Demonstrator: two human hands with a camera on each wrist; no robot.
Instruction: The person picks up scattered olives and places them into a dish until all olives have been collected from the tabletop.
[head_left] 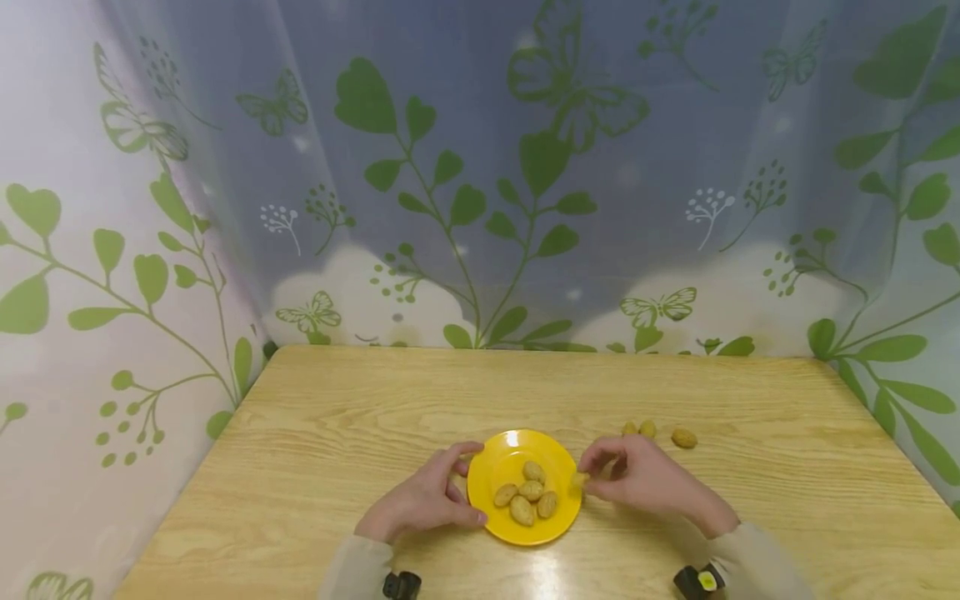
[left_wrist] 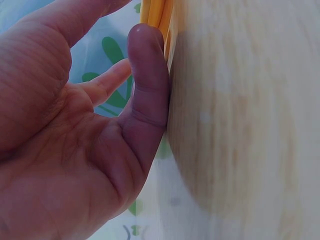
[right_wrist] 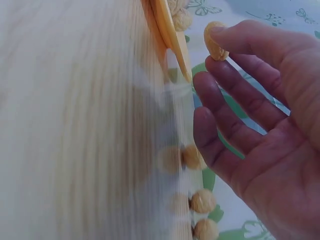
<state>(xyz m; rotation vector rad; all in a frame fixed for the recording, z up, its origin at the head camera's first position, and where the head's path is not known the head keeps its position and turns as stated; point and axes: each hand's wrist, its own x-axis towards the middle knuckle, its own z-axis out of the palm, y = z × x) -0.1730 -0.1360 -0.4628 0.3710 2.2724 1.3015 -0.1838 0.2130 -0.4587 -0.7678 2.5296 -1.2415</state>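
Observation:
A round yellow plate sits on the wooden table with several tan, wrinkled walnuts grouped on it. At its left side my left hand holds the rim, thumb near the front and forefinger farther back. The left wrist view shows a bent finger low against the table beside the plate's edge. My right hand is at the plate's right rim. Between thumb and fingertips it pinches one walnut, which in the head view overlaps the rim.
Three more walnuts lie on the table behind the right hand, one of them a walnut set apart to the right. A patterned curtain hangs along the table's back edge and down the left side.

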